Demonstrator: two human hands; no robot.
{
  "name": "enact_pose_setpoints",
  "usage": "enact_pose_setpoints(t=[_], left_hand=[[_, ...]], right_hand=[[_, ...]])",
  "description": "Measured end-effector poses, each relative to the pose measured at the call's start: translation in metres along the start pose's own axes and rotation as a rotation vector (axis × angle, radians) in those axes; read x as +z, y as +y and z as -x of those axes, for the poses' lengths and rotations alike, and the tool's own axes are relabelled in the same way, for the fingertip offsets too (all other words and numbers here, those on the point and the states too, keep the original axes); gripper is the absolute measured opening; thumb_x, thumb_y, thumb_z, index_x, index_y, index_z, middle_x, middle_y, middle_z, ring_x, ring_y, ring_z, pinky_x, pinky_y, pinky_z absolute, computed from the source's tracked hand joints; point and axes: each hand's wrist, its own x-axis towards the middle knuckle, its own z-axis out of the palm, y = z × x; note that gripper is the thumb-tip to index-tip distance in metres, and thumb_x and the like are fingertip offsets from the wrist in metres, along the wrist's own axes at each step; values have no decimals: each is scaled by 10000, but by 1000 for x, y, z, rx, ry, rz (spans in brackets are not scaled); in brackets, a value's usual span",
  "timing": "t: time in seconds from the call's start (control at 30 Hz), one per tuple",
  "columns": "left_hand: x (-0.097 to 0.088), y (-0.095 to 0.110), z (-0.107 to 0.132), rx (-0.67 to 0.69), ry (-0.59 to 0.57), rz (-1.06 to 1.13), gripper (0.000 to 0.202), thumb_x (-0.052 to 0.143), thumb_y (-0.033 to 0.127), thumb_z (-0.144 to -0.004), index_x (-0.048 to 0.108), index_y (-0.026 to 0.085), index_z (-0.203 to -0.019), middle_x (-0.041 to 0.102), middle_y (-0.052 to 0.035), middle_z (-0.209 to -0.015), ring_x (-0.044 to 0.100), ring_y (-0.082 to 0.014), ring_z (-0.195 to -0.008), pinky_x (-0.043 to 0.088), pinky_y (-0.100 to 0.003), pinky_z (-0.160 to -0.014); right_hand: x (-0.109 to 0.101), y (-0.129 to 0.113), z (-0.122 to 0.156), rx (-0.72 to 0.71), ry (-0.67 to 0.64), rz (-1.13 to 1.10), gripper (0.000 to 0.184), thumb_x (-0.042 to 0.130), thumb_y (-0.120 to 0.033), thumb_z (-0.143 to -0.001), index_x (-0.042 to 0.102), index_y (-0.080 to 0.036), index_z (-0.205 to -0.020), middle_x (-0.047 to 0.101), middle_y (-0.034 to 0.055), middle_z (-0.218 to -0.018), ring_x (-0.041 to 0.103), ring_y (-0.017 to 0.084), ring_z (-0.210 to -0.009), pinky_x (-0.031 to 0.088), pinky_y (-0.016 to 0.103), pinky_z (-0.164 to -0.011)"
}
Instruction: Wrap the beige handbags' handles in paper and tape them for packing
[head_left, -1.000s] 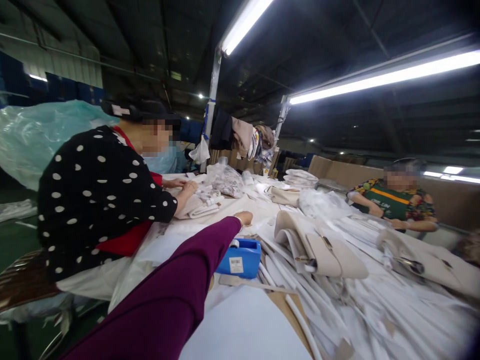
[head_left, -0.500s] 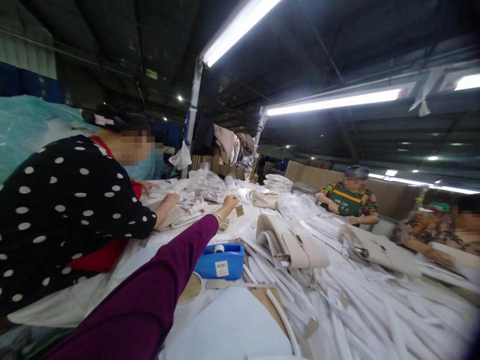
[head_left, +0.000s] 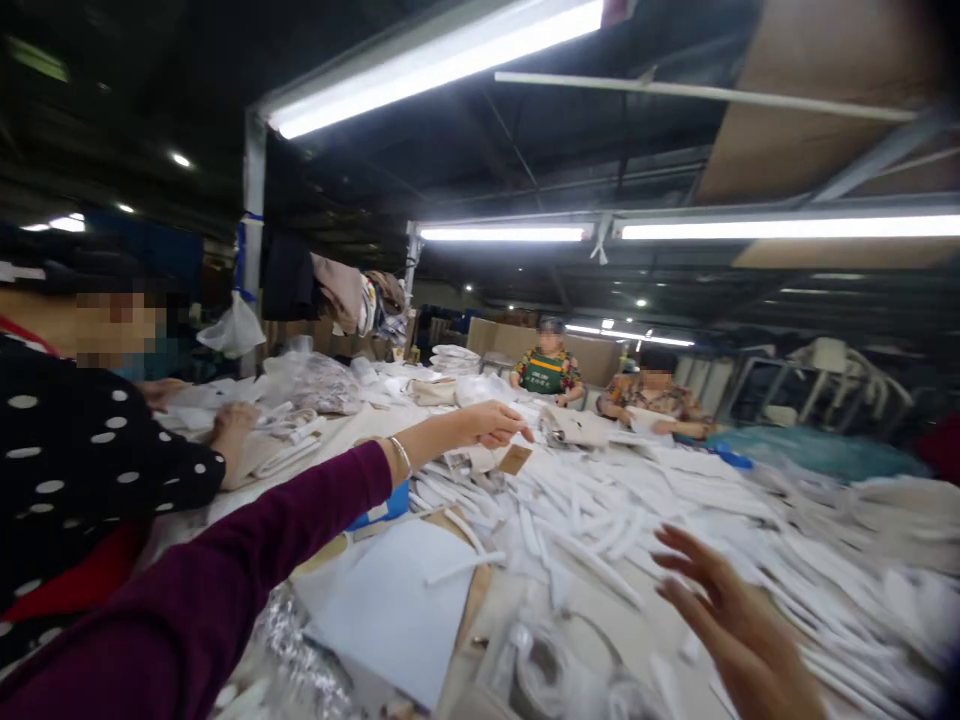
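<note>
My left hand (head_left: 491, 425), in a purple sleeve (head_left: 285, 540) with a bracelet (head_left: 400, 458), reaches out over the cluttered table. Its fingers are pinched together. A small brown tag (head_left: 515, 459) hangs just below them; its string, if any, is too fine to make out. At the lower right my right hand (head_left: 720, 610) hovers over white strips (head_left: 600, 575), fingers apart, with nothing in it and slightly blurred. Below my left forearm lie a partly hidden blue tape dispenser (head_left: 382, 510) and a white sheet (head_left: 397, 600). Beyond my left hand lies a beige bag (head_left: 574, 428).
Close on the left, a person in a polka-dot top (head_left: 97, 440) works over beige pieces. Two more people sit across the table, one in a green apron (head_left: 546, 372). Clear plastic (head_left: 525, 660) lies in front; a metal post (head_left: 253, 220) stands at the back left.
The view has turned right. My left hand has swung right with the tag below it, away from the person beside me. My right hand has come into view.
</note>
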Motion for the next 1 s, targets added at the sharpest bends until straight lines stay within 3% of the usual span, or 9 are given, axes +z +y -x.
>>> enact_pose_setpoints(t=[0.13,0.27,0.37,0.47,0.57,0.63,0.73,0.87,1.0], left_hand=[[101,29,-6,15,-333,108,420,722,478,-751,682,86,-897,252,85,-493,178,-36,-419,94,-186,-400],[174,40,-9,54,-487,144,388,706,475,-765,651,97,-837,272,85,-491,189,-34,-413,105,-195,-407],[215,37,-10,118,-445,111,339,688,441,-770,610,126,-871,352,77,-515,251,-43,-411,159,-191,-412],[252,33,-4,294,-224,35,260,714,315,-715,571,163,-871,513,28,-682,454,-84,-565,342,-199,-518],[294,31,13,502,-74,-84,151,685,246,-719,592,152,-789,562,-7,-811,500,-111,-746,402,-227,-677],[325,28,27,489,-139,-64,164,665,291,-757,597,144,-784,566,-3,-769,494,-104,-695,392,-225,-638],[369,20,48,276,-276,148,317,731,371,-700,532,153,-817,566,16,-704,515,-94,-580,371,-213,-523],[403,11,63,12,-380,380,446,779,400,-629,449,184,-839,580,34,-626,537,-103,-483,371,-209,-459],[401,10,64,-24,-487,324,319,735,349,-645,514,155,-769,558,34,-544,465,-70,-445,333,-192,-447]], right_hand=[[11,-16,-24,9,-129,-183,760,701,-484,-714,410,-274,-1383,469,123,-1400,477,304,-1242,471,460,-938],[-10,-20,-3,178,-174,-341,480,747,-450,-657,629,-184,-1038,668,76,-887,617,232,-873,488,351,-739],[-46,-25,35,331,-139,-488,391,783,-433,-627,626,-178,-878,600,-7,-643,546,130,-589,434,265,-581],[-86,-35,69,489,-74,-606,492,831,-389,-581,592,-199,-965,589,-35,-633,525,104,-525,374,211,-473],[-118,-44,93,608,-21,-634,554,854,-381,-547,553,-203,-976,611,-28,-643,507,94,-483,336,186,-409],[-133,-48,108,648,30,-604,566,860,-380,-535,534,-207,-964,610,-33,-621,499,91,-464,340,182,-394],[-146,-54,129,671,88,-552,573,860,-393,-529,520,-213,-953,606,-44,-598,508,98,-448,369,191,-387],[-152,-58,151,683,153,-502,561,855,-410,-534,515,-212,-934,604,-50,-602,507,97,-421,383,202,-386],[-152,-50,165,749,152,-589,537,846,-426,-563,524,-210,-934,604,-46,-644,487,76,-423,340,181,-377]])
